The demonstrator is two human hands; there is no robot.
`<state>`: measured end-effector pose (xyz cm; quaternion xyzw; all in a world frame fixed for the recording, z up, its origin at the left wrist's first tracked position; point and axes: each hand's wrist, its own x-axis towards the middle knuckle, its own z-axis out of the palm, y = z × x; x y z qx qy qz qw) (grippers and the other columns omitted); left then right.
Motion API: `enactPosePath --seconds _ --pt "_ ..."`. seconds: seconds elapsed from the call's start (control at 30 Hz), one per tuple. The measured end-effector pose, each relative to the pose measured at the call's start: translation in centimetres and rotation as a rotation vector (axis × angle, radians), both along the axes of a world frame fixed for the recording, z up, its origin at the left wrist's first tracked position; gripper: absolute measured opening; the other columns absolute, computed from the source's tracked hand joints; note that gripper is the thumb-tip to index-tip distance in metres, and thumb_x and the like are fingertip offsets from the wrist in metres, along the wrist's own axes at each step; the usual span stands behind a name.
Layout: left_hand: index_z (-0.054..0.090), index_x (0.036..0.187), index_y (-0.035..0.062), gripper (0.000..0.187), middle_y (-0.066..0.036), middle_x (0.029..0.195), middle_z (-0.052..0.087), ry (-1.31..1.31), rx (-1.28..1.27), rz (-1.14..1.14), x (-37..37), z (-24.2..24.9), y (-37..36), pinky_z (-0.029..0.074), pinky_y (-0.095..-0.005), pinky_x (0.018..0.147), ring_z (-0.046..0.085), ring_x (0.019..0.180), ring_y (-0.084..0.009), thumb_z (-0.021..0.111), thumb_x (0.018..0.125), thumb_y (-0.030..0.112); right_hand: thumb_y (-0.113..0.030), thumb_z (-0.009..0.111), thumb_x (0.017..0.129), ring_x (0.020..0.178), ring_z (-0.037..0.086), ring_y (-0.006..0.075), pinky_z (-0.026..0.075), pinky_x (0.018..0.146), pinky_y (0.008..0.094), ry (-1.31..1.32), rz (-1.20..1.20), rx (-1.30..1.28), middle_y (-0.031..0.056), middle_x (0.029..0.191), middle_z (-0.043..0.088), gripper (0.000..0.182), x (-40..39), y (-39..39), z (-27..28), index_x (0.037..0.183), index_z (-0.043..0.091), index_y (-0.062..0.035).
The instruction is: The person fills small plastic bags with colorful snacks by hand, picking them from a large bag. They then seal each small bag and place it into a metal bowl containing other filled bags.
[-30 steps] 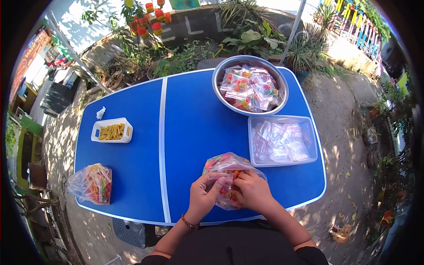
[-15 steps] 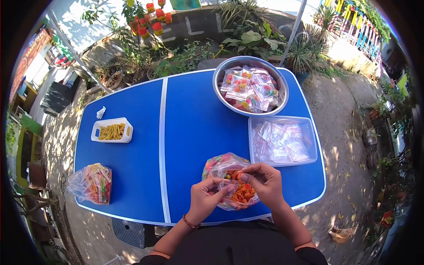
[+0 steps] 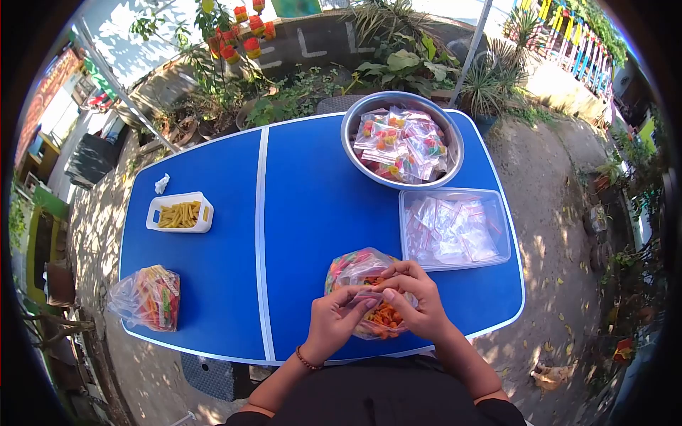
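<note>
A large clear plastic bag (image 3: 347, 268) with a colorful print lies at the table's near edge, its mouth spread around small orange pieces (image 3: 388, 317). Above it, my left hand (image 3: 337, 321) pinches a small clear plastic bag (image 3: 364, 297) between thumb and fingers. My right hand (image 3: 420, 302) meets it from the other side, thumb and fingertips closed at the small bag's mouth. Whether an orange piece is also in the right fingers is hidden.
A metal basin (image 3: 348, 153) of filled packets stands at the back right, beside a plastic container (image 3: 506, 245) of small bags. To the left are a white tub (image 3: 186, 226) of yellow sticks, a crumpled tissue (image 3: 162, 183) and another filled bag (image 3: 153, 298) on the blue table (image 3: 220, 284).
My right hand has moved left and closer to my left hand, its fingers now at the small bag's mouth. The orange piece it held is no longer visible in its fingertips.
</note>
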<state>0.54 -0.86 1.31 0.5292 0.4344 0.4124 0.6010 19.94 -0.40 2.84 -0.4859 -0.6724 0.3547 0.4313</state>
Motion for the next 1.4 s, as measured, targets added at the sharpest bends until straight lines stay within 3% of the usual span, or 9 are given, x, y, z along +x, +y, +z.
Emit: enactPosePath --seconds 0.07,0.17,0.37,0.57,0.87,0.97,1.07,1.17,1.4 --pt "0.067 0.113 -0.0040 0.022 -0.014 0.106 0.074 -0.077 -0.034 0.029 -0.2 -0.5 0.1 0.057 -0.0279 0.081 0.071 0.094 -0.0151 0.068 0.096 0.010 -0.016 0.069 0.087 0.082 0.061 0.0218 0.049 0.075 0.0373 0.013 -0.146 -0.191 0.0086 0.086 0.064 0.014 0.1 -0.3 -0.6 0.092 0.073 -0.0043" --pt "0.064 0.115 -0.0047 0.021 -0.016 0.108 0.073 -0.179 -0.057 0.067 -0.6 -0.9 0.5 0.058 -0.0312 0.085 0.072 0.095 -0.0184 0.063 0.099 0.010 -0.019 0.073 0.079 0.089 0.063 0.0261 0.053 0.072 0.0409 -0.590 0.040 0.002 0.0101 0.090 0.066 0.020 0.0 -0.6 -1.8 0.094 0.072 -0.0060" --pt "0.062 0.116 -0.0048 0.021 -0.018 0.109 0.072 -0.273 -0.148 0.100 -0.9 -0.8 0.8 0.058 -0.0337 0.089 0.072 0.098 -0.0209 0.057 0.102 0.010 -0.024 0.075 0.073 0.090 0.064 0.0301 0.054 0.080 0.0406 -0.715 0.082 0.190 0.0105 0.089 0.066 0.023 -1.7 -0.8 -1.6 0.089 0.071 -0.0077" --pt "0.060 0.119 -0.0063 0.023 -0.019 0.112 0.072 -0.310 -0.182 0.085 -1.1 -1.1 0.6 0.057 -0.0331 0.092 0.071 0.102 -0.0212 0.056 0.103 0.009 -0.021 0.076 0.070 0.092 0.064 0.0315 0.054 0.083 0.0392 -0.806 0.123 0.162 0.0114 0.089 0.067 0.028 -1.7 -0.9 -4.3 0.094 0.072 -0.0066" --pt "0.063 0.114 -0.0052 0.019 -0.018 0.107 0.073 -0.175 -0.115 0.116 -0.9 -0.8 0.4 0.058 -0.0329 0.089 0.072 0.099 -0.0196 0.061 0.100 0.008 -0.005 0.075 0.078 0.083 0.070 0.0336 0.056 0.079 0.0399 -0.261 0.108 -0.132 0.0185 0.091 0.070 0.022 0.5 -0.2 -1.9 0.099 0.071 0.0018" --pt "0.063 0.113 -0.0057 0.020 -0.017 0.107 0.073 -0.151 -0.109 0.098 -0.8 -0.7 0.3 0.058 -0.0312 0.088 0.072 0.099 -0.0189 0.065 0.097 0.007 -0.003 0.075 0.083 0.084 0.071 0.0282 0.056 0.080 0.0355 -0.102 0.066 -0.247 0.0169 0.093 0.072 0.024 0.8 -0.1 -0.9 0.106 0.072 0.0010" --pt "0.064 0.112 -0.0059 0.021 -0.016 0.106 0.074 -0.129 -0.094 0.089 -0.7 -1.2 0.2 0.059 -0.0297 0.086 0.072 0.099 -0.0181 0.068 0.095 0.006 0.004 0.069 0.088 0.088 0.069 0.0149 0.055 0.081 0.0288 0.160 0.041 -0.390 0.0108 0.098 0.074 0.022 0.9 -0.3 -1.3 0.110 0.072 0.0030" --pt "0.065 0.112 -0.0056 0.022 -0.015 0.105 0.074 -0.128 -0.106 0.074 -0.7 -1.0 0.2 0.059 -0.0273 0.082 0.072 0.097 -0.0158 0.070 0.094 0.006 0.006 0.066 0.090 0.091 0.067 0.0123 0.053 0.083 0.0268 0.317 0.026 -0.397 0.0093 0.099 0.073 0.021 1.0 -0.4 -1.4 0.110 0.073 0.0035" --pt "0.066 0.109 -0.0037 0.025 -0.010 0.096 0.075 0.045 -0.058 0.024 -0.7 -1.5 -0.1 0.055 -0.0204 0.069 0.069 0.083 -0.0080 0.077 0.088 0.005 0.004 0.069 0.088 0.092 0.069 0.0194 0.054 0.081 0.0298 0.108 0.021 -0.075 0.0114 0.100 0.072 0.025 0.9 -0.4 0.7 0.111 0.075 -0.0022"
